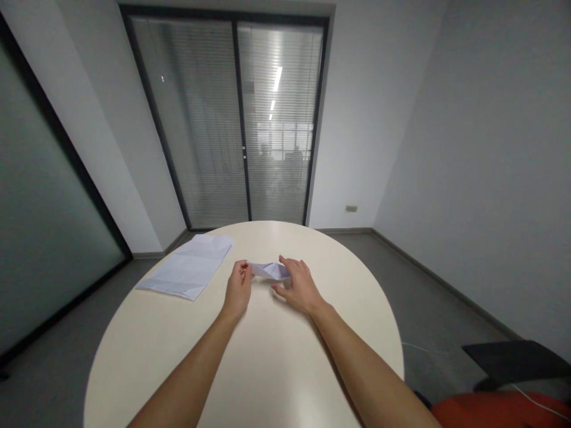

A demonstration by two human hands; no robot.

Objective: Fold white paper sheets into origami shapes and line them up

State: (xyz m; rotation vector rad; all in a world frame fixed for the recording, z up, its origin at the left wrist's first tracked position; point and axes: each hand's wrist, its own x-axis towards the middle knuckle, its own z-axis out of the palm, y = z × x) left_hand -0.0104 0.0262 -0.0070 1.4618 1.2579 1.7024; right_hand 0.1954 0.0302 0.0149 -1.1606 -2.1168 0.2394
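Note:
A small folded white paper (269, 271), creased into a boat-like shape, is held just above the round table. My left hand (239, 286) pinches its left end between thumb and fingers. Around the right end is my right hand (300, 285), with thumb and fingers spread apart. Whether the right fingers touch the paper cannot be made out, as the hand hides that end.
White paper sheets (190, 267) lie to the left on the cream round table (263, 356). A red chair (495, 410) with a black armrest (520, 359) stands at lower right. Beyond the table is a glass partition with blinds (209, 119).

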